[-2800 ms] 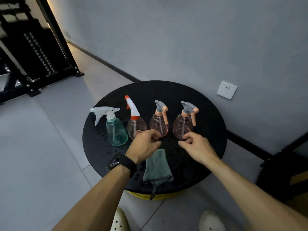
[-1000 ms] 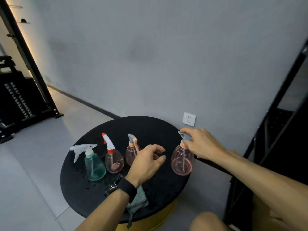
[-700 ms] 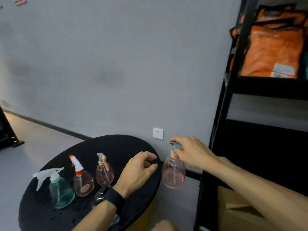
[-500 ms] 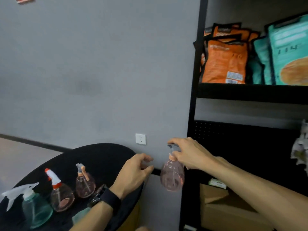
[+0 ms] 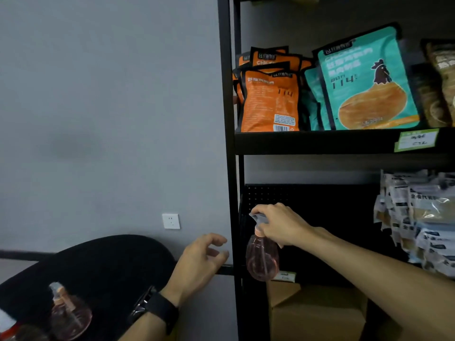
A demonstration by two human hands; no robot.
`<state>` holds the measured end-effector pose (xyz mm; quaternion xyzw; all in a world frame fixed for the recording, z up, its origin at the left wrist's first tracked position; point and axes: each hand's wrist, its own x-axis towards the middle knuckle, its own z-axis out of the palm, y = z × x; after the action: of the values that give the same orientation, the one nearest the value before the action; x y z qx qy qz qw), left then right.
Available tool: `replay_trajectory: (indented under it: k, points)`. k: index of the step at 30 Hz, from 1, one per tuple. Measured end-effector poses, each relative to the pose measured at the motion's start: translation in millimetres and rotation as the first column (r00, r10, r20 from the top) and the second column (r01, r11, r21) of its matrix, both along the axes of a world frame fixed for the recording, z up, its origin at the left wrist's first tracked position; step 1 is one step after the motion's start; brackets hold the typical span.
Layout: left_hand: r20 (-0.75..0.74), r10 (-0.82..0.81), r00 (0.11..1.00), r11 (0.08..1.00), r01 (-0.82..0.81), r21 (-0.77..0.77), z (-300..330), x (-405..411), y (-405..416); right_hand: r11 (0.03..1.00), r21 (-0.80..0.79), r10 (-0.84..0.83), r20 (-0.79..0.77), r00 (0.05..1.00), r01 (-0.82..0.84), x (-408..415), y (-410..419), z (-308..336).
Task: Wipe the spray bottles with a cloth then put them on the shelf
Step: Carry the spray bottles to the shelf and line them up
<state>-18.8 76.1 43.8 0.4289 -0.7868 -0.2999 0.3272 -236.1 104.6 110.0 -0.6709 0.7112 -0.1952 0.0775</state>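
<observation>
Standing at the far left on the round black table (image 5: 103, 262), one pink spray bottle (image 5: 70, 318) waits beside the orange-and-white tip of another bottle (image 5: 6, 324) cut off by the frame edge; both sit near the table's front edge, where a careless return reach could knock them off. Just right of the table, the left hand (image 5: 202, 264), with a dark watch (image 5: 157, 312) on its wrist, hangs in the air with fingers loosely curled and holds nothing, so it gives no support to the carried load. Past the black upright of the shelf (image 5: 230, 168), the right hand (image 5: 280, 226) grips the grey trigger head of a pink spray bottle (image 5: 262, 260), whose clear body hangs free below the fingers, inside the shelf's frame and in front of the dark perforated back panel. Because the hold is on the head alone, the body can swing and strike the upright, or the trigger can be squeezed and spray. A cardboard box (image 5: 317, 313) stands below the bottle; whether a free ledge lies within reach is hard to tell in the dark bay. Further right, stacked packets (image 5: 418, 217) crowd the same level and snack bags (image 5: 364, 80) fill the tier above, so a wide placing motion risks dislodging them.
</observation>
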Motion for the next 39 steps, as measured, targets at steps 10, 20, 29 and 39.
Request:
replay_trajectory:
  k: [10,20,29,39]
  points:
    - [0.025,-0.01,1.0,1.0,0.01,0.007,-9.5,-8.1,-35.2,0.999,-0.004,-0.037,-0.018,0.999,0.036,-9.3,-54.2,-17.6]
    - [0.042,-0.01,0.999,1.0,0.009,0.021,-27.1,-13.1,-59.0,0.998,0.031,-0.062,-0.021,0.998,0.063,-14.3,-89.0,-38.6]
    - [0.069,-0.016,0.997,0.999,0.013,0.041,-30.1,-19.3,-63.7,0.996,0.044,-0.078,0.034,0.996,0.077,-17.7,-89.7,-44.6]
    - [0.108,-0.023,0.994,1.0,0.023,0.001,-15.9,-20.3,-59.6,0.995,0.052,-0.089,0.026,0.996,0.088,-15.5,-84.5,-39.4]
